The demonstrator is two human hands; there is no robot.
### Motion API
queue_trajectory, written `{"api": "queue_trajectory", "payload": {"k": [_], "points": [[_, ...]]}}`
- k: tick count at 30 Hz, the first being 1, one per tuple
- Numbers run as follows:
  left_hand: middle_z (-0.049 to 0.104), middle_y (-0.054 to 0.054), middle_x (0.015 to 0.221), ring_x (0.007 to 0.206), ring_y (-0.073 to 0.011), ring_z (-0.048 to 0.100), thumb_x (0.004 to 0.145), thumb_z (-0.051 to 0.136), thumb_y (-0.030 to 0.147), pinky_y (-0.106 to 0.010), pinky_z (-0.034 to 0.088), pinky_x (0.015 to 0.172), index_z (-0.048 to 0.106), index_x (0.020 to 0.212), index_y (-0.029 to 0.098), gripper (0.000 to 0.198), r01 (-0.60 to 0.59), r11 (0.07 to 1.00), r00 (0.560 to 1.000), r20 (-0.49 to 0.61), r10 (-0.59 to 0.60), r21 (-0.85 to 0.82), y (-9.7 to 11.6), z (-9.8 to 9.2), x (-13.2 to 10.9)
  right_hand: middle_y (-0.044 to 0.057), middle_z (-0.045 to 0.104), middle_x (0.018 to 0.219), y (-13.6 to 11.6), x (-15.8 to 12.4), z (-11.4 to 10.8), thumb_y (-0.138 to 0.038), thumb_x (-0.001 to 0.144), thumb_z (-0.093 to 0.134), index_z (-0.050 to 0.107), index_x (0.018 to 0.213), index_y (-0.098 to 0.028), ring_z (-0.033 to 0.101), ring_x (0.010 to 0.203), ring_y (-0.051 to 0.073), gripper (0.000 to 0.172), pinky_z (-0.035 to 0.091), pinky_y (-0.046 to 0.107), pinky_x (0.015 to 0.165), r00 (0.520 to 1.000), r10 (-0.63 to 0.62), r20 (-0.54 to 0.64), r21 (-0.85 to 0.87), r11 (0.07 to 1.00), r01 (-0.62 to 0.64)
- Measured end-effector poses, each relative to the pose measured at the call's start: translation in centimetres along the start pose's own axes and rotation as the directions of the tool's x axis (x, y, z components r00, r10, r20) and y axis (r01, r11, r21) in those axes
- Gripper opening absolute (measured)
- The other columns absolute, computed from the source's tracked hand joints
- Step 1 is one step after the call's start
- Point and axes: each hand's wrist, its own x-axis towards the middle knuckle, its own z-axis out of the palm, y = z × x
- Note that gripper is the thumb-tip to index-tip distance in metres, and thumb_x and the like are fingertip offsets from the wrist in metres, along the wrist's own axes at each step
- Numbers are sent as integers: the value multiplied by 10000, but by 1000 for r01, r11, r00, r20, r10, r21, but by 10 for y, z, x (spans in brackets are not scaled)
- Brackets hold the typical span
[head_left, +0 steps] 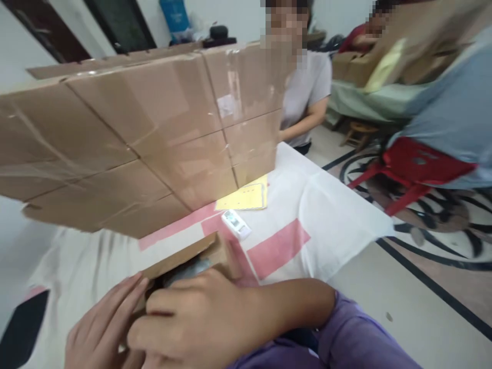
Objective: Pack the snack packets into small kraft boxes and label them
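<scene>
A small open cardboard box [225, 253] stands at the near side of the table, with something grey and plastic-like [192, 269] inside. My left hand [102, 320] grips the box's left side, its fingers laid along the wall by the rim. Over the near part of the opening is my right hand [192, 320], fingers curled; what they hold, if anything, is hidden. Beyond the box lies a small white packet or device [236, 224] beside a yellow sheet of paper [244, 197].
Taped cardboard boxes [169, 123] form a wall along the table's far side. The white cloth [334, 215] has pink patches. A dark flat object [25, 328] lies at left. Across the table sits a person [311, 87]; a red stool [418, 164] stands at right.
</scene>
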Motion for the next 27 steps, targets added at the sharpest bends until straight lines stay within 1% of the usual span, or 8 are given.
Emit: {"api": "queue_trajectory", "payload": {"k": [3, 6, 10, 13, 16, 21, 24, 27], "points": [[642, -45, 1462, 1312, -366, 596, 978, 420, 319, -589, 343, 1135, 312, 1625, 416, 663, -102, 982, 990, 109, 85, 156, 1, 23, 5, -7, 641, 862, 9, -30, -7, -288, 938, 434, 586, 860, -234, 590, 761, 154, 179, 433, 292, 631, 997, 79, 24, -4, 997, -79], [618, -57, 1497, 1373, -328, 562, 1023, 374, 272, -554, 325, 1167, 218, 1659, 362, 661, -136, 969, 974, 206, 93, 208, 11, 41, 2, -5, 580, 820, 21, -71, -9, -208, 844, 475, 498, 837, -231, 522, 697, 147, 33, 396, 274, 611, 972, 235, -16, 92, 968, -233], [470, -147, 1615, 1463, -431, 447, 1012, 441, 531, -640, 332, 1151, 224, 1662, 265, 734, -66, 961, 979, 204, 10, 268, 26, 53, -3, -18, 467, 742, 39, -123, 3, -122, 768, 432, 377, 796, -239, 444, 631, 140, 132, 332, 264, 591, 878, 451, -162, 242, 881, -407], [461, -148, 1622, 1443, -437, 475, 980, 455, 646, -640, 341, 1162, 276, 1647, 273, 785, -81, 963, 984, 174, 37, 258, 24, 53, 0, -18, 449, 741, 53, -146, 18, -109, 772, 427, 368, 783, -238, 424, 627, 143, 142, 301, 270, 593, 848, 492, -198, 194, 868, -458], [511, -131, 1589, 1448, -394, 488, 963, 527, 622, -580, 352, 1194, 324, 1628, 287, 772, -169, 964, 972, 194, 129, 206, 4, 47, 6, -7, 483, 762, 67, -154, 25, -109, 801, 423, 410, 793, -230, 440, 647, 151, 122, 304, 278, 609, 884, 447, -136, 116, 894, -434], [514, -116, 1590, 1488, -365, 450, 916, 659, 471, -577, 306, 1247, 352, 1613, 304, 780, -298, 954, 914, 303, 271, 44, -30, 30, 16, 17, 576, 838, 91, -146, 20, -119, 897, 415, 536, 885, -205, 485, 705, 162, 149, 314, 293, 638, 958, 278, 65, 16, 960, -279], [515, -111, 1589, 1490, -369, 447, 880, 705, 403, -585, 301, 1253, 389, 1595, 320, 786, -292, 956, 901, 326, 287, -35, -35, 23, 20, 28, 609, 878, 105, -134, 21, -168, 934, 433, 585, 942, -199, 472, 693, 165, 156, 281, 305, 623, 973, 118, 198, -58, 992, -109], [525, -115, 1580, 1489, -384, 444, 860, 719, 395, -602, 302, 1246, 418, 1580, 321, 783, -270, 962, 905, 328, 270, -48, -32, 21, 21, 32, 626, 893, 112, -124, 33, -188, 933, 435, 601, 962, -198, 457, 664, 163, 169, 266, 315, 614, 968, -8, 253, -74, 997, 27]]}}
